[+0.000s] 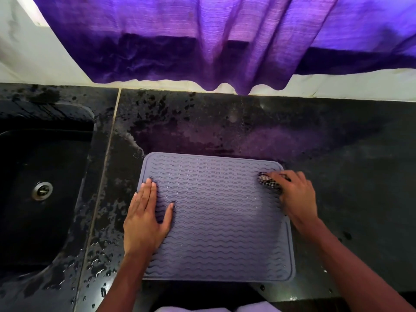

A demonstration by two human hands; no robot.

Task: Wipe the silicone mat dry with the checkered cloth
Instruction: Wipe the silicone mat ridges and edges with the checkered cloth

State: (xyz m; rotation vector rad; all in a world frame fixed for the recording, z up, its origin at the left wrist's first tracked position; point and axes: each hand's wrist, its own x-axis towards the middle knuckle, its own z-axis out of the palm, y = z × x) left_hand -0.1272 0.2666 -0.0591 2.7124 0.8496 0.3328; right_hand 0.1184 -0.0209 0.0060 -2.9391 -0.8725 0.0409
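A grey-purple silicone mat (218, 219) with wavy ridges is lying flat on a dark stone counter (337, 154), seen from above. The left hand (146, 219) is resting open and flat, palm down, on the mat's left edge, fingers together and thumb spread onto the ridges. The right hand (297, 197) is sitting at the mat's far right corner, fingers curled down around a bunched checkered cloth (269, 182), which is pressing against the mat; only a small part of the cloth is showing past the fingers. The two hands are well apart. Small water drops are glinting on the mat. A black sink (33, 176) is lying to the left, with wet patches around it. A purple curtain (202, 41) is hanging over the counter's far edge.
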